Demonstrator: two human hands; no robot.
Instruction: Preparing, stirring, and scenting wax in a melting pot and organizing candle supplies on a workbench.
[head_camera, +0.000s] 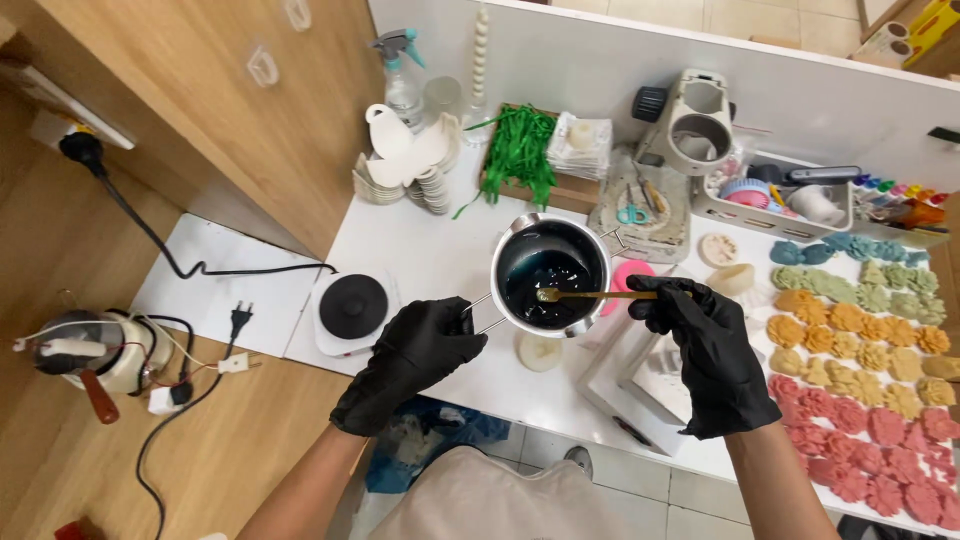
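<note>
White surface (440, 250) under both hands. Rows of coloured flower casts (860, 370) right of right hand, already set. Hotplate (352, 305) just left of left hand, bare. Pot (550, 273) off heat, dark teal liquid inside. Left hand (420, 350) clamped on pot handle. Right hand (710, 345) closed on spoon (590, 295), bowl in liquid. Nothing poured yet from this batch, seemingly.

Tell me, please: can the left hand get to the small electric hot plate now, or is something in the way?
Probably yes, but not freely. The left hand grips the handle of the metal pot with dark blue liquid, so it is occupied. The hot plate sits close beside it on the white table, with nothing between them.
</note>
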